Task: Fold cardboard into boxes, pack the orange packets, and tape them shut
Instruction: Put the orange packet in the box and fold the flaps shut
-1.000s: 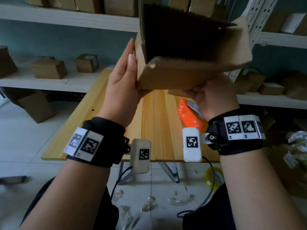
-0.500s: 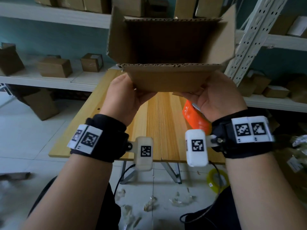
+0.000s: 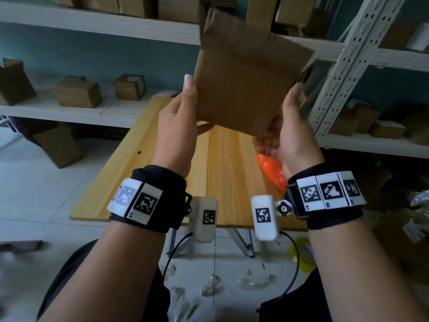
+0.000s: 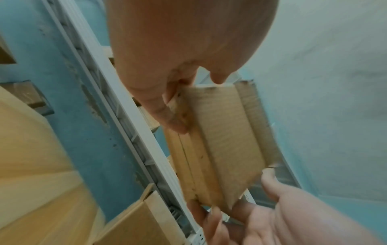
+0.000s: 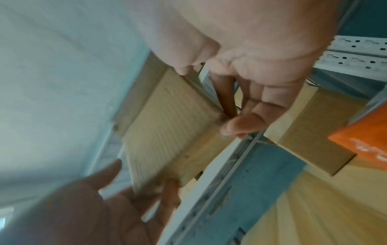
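Desk (image 3: 216, 163) lies below both hands. Cardboard box (image 3: 246, 77), open-mouthed toward the camera half a second ago, now shows a flat outer face, so it was turned; flap folding likely next. Left hand (image 3: 178, 122) and right hand (image 3: 287, 133) grip its lower corners. Orange packet (image 3: 271, 170) sits under the right hand.

Two bare forearms reach up & forward, each w/ a black wrist strap carrying white marker tags. Left hand (image 3: 175, 126) is raised, thumb up along the left edge of a flat brown cardboard piece (image 3: 246, 75), fingers behind it. Right hand (image 3: 287, 135) is palm-up under the lower right corner, thumb up the right edge, fingers cupped beneath.
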{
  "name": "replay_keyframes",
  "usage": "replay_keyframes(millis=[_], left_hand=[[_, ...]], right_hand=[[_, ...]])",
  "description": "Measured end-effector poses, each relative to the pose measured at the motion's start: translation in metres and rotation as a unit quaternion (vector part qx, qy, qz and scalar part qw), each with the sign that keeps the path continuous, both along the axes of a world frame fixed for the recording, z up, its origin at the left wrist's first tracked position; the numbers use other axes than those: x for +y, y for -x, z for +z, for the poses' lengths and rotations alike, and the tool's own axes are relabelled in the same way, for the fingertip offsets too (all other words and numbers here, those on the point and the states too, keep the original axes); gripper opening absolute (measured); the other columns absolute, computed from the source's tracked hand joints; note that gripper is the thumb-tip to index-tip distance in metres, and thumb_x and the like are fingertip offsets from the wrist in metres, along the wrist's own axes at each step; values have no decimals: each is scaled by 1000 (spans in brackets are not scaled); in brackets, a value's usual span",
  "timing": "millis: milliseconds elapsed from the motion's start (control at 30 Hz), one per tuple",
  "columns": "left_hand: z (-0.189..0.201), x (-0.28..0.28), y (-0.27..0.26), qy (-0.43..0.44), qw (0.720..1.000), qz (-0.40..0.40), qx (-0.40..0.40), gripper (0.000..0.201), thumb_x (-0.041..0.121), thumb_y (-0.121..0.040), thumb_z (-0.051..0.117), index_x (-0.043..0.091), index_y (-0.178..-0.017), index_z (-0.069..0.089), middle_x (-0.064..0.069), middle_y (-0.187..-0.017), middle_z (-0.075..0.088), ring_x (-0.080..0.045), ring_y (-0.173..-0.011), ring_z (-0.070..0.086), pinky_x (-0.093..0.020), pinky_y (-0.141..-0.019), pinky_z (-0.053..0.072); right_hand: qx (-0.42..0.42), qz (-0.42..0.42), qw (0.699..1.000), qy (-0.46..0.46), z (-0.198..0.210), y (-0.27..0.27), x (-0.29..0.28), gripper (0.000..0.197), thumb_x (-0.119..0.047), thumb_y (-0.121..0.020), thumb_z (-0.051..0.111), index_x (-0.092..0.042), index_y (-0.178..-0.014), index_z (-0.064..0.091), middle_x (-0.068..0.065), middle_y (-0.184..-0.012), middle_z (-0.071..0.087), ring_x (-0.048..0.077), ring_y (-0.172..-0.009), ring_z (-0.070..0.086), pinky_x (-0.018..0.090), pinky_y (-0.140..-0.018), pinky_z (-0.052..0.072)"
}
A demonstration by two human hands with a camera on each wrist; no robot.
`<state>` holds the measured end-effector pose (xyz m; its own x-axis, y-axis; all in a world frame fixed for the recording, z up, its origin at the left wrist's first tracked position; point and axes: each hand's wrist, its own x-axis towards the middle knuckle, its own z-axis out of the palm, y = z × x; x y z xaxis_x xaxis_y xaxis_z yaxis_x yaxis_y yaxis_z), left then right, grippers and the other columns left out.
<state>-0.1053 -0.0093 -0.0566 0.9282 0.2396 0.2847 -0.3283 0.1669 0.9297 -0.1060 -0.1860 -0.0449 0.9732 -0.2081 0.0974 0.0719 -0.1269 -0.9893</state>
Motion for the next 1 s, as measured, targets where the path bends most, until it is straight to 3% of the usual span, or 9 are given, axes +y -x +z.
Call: replay_keyframes(millis=[67,167,333,500,600,700,800,900,1000], left_hand=[[-4,2,-4,-36,999,9,-15,49,63,-102,57,27,-133,70,8,-122,70,-3,-102,70,-23,-77,60],[-17,10,-19,-226,972,56,-34,78,81,-80,70,37,-145,63,4,-128,64,-10,-89,66,-26,-77,60],[-21,17,-18,-227,958,152,-83,39,50,-97,71,23,-124,79,0,-106,70,-3,-94,60,-4,-81,45],[-20,20,-16,-206,967,105,-104,23,40,-101,70,22,-100,83,-14,-86,68,-17,-85,58,-12,-80,50],[-21,20,-17,-189,971,111,-99,39,39,-104,67,16,-75,78,-7,-73,65,-14,-79,61,-23,-77,56],[-22,16,-20,-105,990,85,-30,36,36,-106,63,9,-88,78,-2,-80,71,-6,-70,66,-23,-61,57],[-24,9,-18,-37,997,52,33,31,36,-109,58,22,-88,77,9,-79,72,-2,-73,68,-26,-68,62],[-27,9,-19,62,995,-6,75,34,43,-109,55,19,-104,79,3,-97,73,-10,-90,67,-29,-81,63],[-24,15,-21,229,964,-104,81,46,52,-103,61,13,-126,72,0,-103,63,-12,-89,57,-23,-76,56]], right_hand=[[21,17,996,84,-3,1,-1,89,-91,-89,25,-20,-119,71,15,-91,75,14,-69,67,36,-73,64],[-40,2,982,185,-10,2,-6,66,-82,-82,60,-16,-83,69,-10,-57,61,0,-50,59,19,-53,48],[-125,-75,937,318,-10,-2,-15,76,-73,-88,65,-9,-50,48,-3,-39,43,14,-40,46,27,-47,35],[-197,-111,902,367,-7,-5,-24,78,-64,-101,54,-5,-51,46,4,-45,41,19,-43,42,30,-48,27],[-254,-131,905,315,-5,-8,-29,73,-56,-105,54,-6,-52,50,7,-47,47,20,-44,45,33,-46,30],[-312,-132,917,209,-2,-5,-28,61,-48,-103,64,-10,-55,62,1,-50,58,16,-48,55,31,-49,39],[-316,-115,933,125,3,4,-15,26,-44,-98,73,-27,-79,77,-25,-64,67,-3,-67,67,17,-61,49],[-304,-102,946,53,3,4,-8,23,-45,-92,79,-27,-106,80,-11,-92,81,4,-90,75,29,-77,60],[-226,-21,971,-80,3,2,-5,27,-30,-93,80,-19,-118,80,-5,-101,81,9,-87,73,28,-68,57]])
